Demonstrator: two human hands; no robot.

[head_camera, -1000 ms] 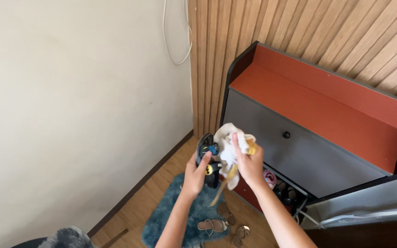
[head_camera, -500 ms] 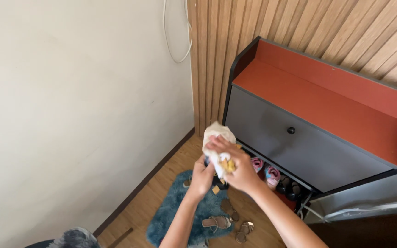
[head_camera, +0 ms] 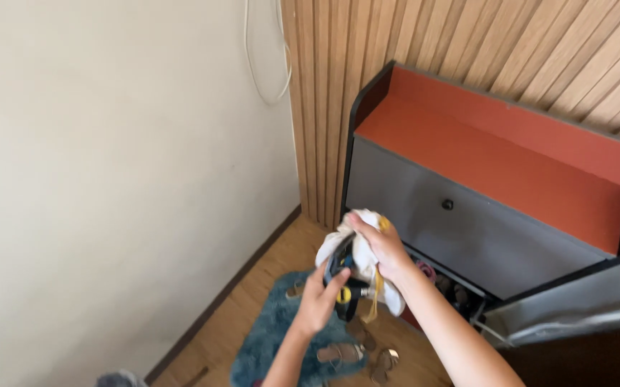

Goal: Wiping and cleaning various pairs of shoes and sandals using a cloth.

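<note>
Since the earlier frame, both hands have shifted slightly lower and the small black shoe with yellow and blue trim [head_camera: 344, 278] shows again from under the white cloth with yellow edging [head_camera: 367, 251], which half a second ago covered it. Shoe held in mid-air, in front of the cabinet and above the rug, toe end up. Left hand [head_camera: 317, 304] closed around the shoe's lower part, thumb across its side, apparently to steady it. Right hand [head_camera: 381, 247] bunched on the cloth and pressing it against the shoe's upper side, as for wiping. Below: shaggy teal rug [head_camera: 270, 337] on wooden flooring, with tan strappy sandals [head_camera: 338, 353] lying on and beside it. Behind: grey-fronted shoe cabinet with red-orange top [head_camera: 482, 154], small shoes in its open lower shelf [head_camera: 453, 290], against a slatted wooden wall panel [head_camera: 467, 43].
</note>
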